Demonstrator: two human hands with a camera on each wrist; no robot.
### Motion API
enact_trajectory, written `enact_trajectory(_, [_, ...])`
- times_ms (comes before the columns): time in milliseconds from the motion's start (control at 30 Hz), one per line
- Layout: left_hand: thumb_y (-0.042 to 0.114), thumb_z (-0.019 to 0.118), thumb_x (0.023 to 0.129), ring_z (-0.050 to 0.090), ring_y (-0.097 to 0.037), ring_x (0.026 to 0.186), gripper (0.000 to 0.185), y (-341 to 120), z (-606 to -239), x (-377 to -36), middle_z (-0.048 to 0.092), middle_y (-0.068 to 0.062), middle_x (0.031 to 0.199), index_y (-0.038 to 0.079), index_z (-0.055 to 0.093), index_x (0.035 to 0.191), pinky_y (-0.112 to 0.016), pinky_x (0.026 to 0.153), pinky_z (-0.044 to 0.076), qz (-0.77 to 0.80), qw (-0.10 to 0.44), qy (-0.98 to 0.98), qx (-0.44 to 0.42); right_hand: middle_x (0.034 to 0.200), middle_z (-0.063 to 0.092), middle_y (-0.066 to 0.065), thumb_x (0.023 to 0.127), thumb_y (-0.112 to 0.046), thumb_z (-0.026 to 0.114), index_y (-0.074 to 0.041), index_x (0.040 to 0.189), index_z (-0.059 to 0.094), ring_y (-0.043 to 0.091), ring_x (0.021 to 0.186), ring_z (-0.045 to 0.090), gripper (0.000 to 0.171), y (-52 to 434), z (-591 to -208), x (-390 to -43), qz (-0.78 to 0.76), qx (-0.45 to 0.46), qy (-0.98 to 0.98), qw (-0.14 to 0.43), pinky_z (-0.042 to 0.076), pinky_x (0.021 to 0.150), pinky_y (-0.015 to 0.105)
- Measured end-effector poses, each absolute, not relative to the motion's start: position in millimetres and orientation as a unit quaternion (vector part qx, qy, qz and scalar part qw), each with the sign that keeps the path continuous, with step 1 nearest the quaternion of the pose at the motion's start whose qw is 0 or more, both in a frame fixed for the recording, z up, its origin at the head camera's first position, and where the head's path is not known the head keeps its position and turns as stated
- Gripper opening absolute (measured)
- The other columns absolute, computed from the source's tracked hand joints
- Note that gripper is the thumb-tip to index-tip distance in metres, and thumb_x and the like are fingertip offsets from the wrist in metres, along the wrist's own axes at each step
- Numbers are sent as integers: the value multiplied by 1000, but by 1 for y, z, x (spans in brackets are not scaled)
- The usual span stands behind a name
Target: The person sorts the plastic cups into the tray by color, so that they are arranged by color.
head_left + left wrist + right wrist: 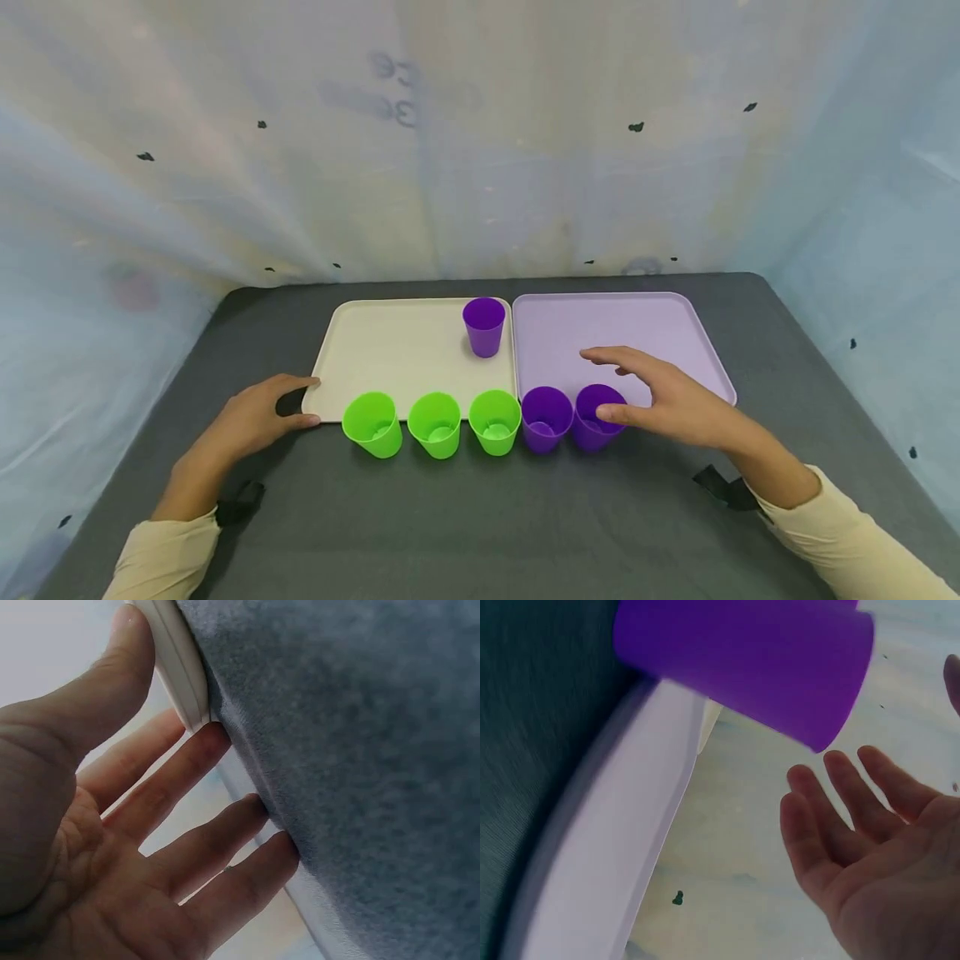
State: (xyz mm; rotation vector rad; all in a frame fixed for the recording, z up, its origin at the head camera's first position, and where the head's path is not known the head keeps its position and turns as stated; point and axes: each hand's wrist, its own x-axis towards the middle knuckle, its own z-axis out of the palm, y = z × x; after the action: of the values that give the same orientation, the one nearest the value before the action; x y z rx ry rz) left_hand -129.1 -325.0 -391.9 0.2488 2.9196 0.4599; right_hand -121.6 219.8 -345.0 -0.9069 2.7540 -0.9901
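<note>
Head view shows your right hand (671, 404) spread open beside the rightmost purple plastic cup (597, 417), thumb at its rim, bare lilac plastic tray (622, 333) just beyond. Your left hand (258, 417) rests open, fingertips against the cream plastic tray's (390, 350) near corner. No writing is legible on them.

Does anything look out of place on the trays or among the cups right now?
One thing: a purple cup stands on the cream tray, not the lilac tray, which holds no cups. The other cups stand upright in a row on the table, nothing spilled.

Three green cups (435, 423), pale backdrop (480, 142)
</note>
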Motion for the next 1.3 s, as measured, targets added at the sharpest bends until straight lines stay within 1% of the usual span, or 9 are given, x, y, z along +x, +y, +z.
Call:
enact_trajectory(233, [51, 76, 82, 44, -56, 129, 73, -324, -386, -128, 50, -29, 143, 13, 56, 141, -72, 97, 38, 147, 94, 982, 71, 151, 49, -6, 86, -29, 79, -24, 150, 44, 6, 130, 49, 73, 229, -356, -112, -354, -294, 887, 29, 47, 102, 31])
enact_trajectory(333, [52, 75, 82, 44, -56, 129, 74, -322, -386, -129, 50, -30, 143, 12, 57, 141, -72, 96, 38, 148, 94, 982, 74, 151, 49, -4, 85, -29, 80, -21, 150, 44, 2, 131, 47, 75, 231, -358, -112, -361, -300, 883, 35, 47, 102, 27])
enact_trajectory(433, [51, 76, 82, 45, -55, 129, 73, -322, -385, -129, 51, -29, 143, 12, 57, 141, -71, 97, 39, 150, 93, 981, 76, 150, 50, -2, 84, -28, 82, -18, 149, 44, 2, 132, 47, 76, 232, -360, -114, -372, -309, 874, 42, 46, 102, 24])
enact_trajectory(533, [50, 76, 83, 45, -55, 130, 73, -323, -386, -129, 51, -28, 143, 12, 56, 141, -71, 98, 39, 152, 91, 981, 76, 150, 50, 1, 82, -28, 83, -16, 149, 45, 5, 132, 49, 77, 232, -363, -115, -382, -312, 868, 52, 47, 103, 26])
enact_trajectory(700, [51, 75, 83, 44, -55, 130, 73, -323, -386, -130, 51, -27, 144, 13, 56, 142, -71, 98, 39, 157, 93, 980, 77, 150, 50, 0, 80, -33, 84, -19, 149, 45, 6, 129, 51, 80, 231, -367, -115, -381, -296, 872, 77, 52, 100, 40])
enact_trajectory(800, [52, 75, 83, 44, -55, 130, 73, -323, -387, -130, 51, -27, 144, 13, 56, 142, -71, 98, 39, 157, 93, 980, 79, 150, 51, -2, 80, -37, 84, -20, 149, 45, 7, 127, 53, 82, 231, -369, -115, -368, -292, 879, 82, 52, 100, 45])
enact_trajectory(900, [52, 74, 84, 45, -54, 131, 73, -323, -388, -131, 51, -27, 144, 13, 56, 142, -71, 99, 40, 158, 93, 980, 79, 148, 52, -2, 80, -40, 83, -19, 149, 45, 8, 126, 54, 82, 230, -371, -115, -357, -294, 883, 79, 50, 102, 45])
enact_trajectory(1100, [51, 74, 84, 44, -54, 131, 73, -323, -388, -131, 50, -27, 145, 13, 55, 143, -72, 99, 39, 156, 94, 980, 77, 146, 54, -3, 81, -41, 82, -16, 148, 47, 6, 121, 57, 80, 229, -372, -115, -352, -293, 886, 75, 52, 101, 36])
enact_trajectory(1300, [51, 74, 84, 43, -54, 132, 73, -324, -389, -131, 50, -27, 145, 13, 55, 143, -72, 99, 38, 159, 94, 980, 77, 145, 56, -1, 82, -40, 81, -18, 147, 48, 5, 117, 59, 76, 228, -374, -115, -347, -294, 887, 77, 53, 99, 43])
